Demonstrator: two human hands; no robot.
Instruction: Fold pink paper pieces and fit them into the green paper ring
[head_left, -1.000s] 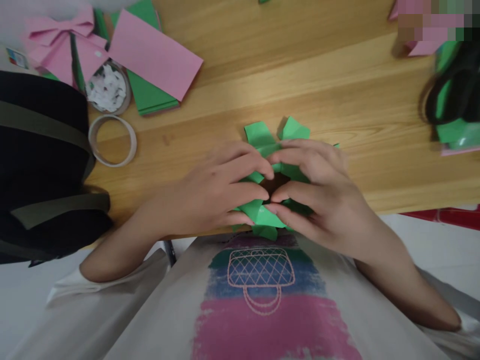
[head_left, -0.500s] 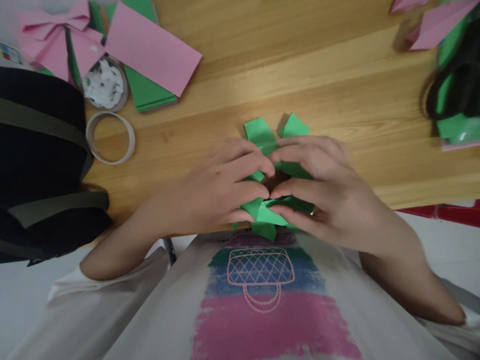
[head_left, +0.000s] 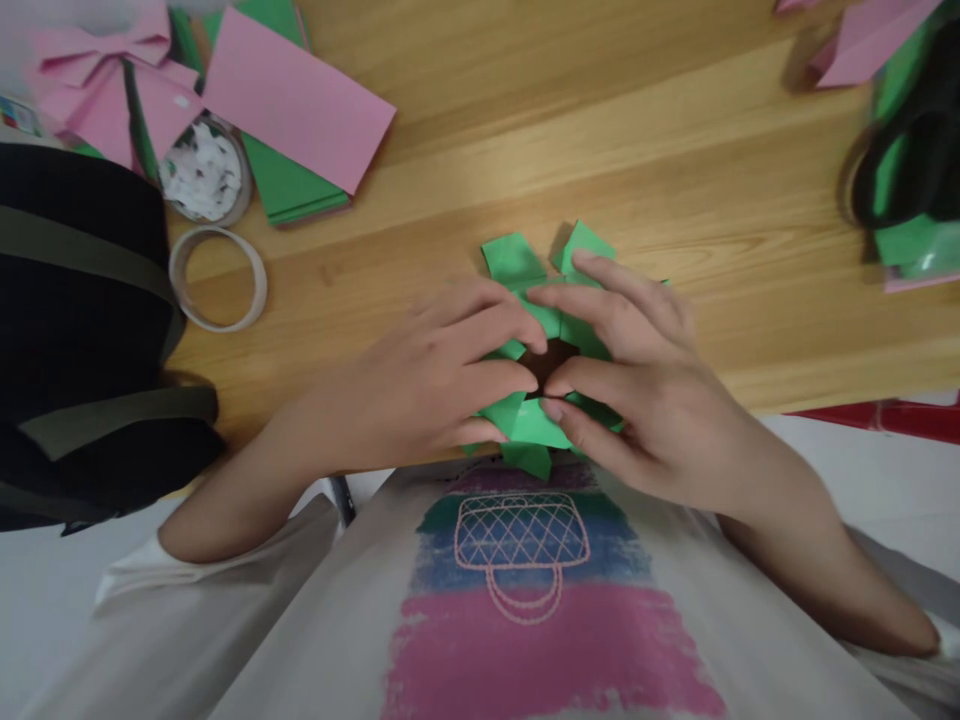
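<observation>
Near the table's front edge lies a green folded-paper ring [head_left: 540,425], with flaps sticking outward and a dark hole in its middle. My left hand [head_left: 442,375] grips its left side, fingers curled over the rim toward the hole. From the other side my right hand [head_left: 645,370] holds the ring, with thumb and a finger at the lower rim and the other fingers lying across the upper folds. Both hands cover much of the ring's sides.
At the back left are a pink folded-paper bow [head_left: 112,80], a pink sheet [head_left: 300,100] on green paper [head_left: 292,185], a tub of white scraps [head_left: 206,170] and a tape roll [head_left: 217,278]. A black bag [head_left: 75,330] stands left. Black-handled scissors [head_left: 911,140] lie right.
My right hand's upper fingers have spread and shifted up over the ring's far flaps, and the central hole shows more. My left hand has stayed nearly in place.
</observation>
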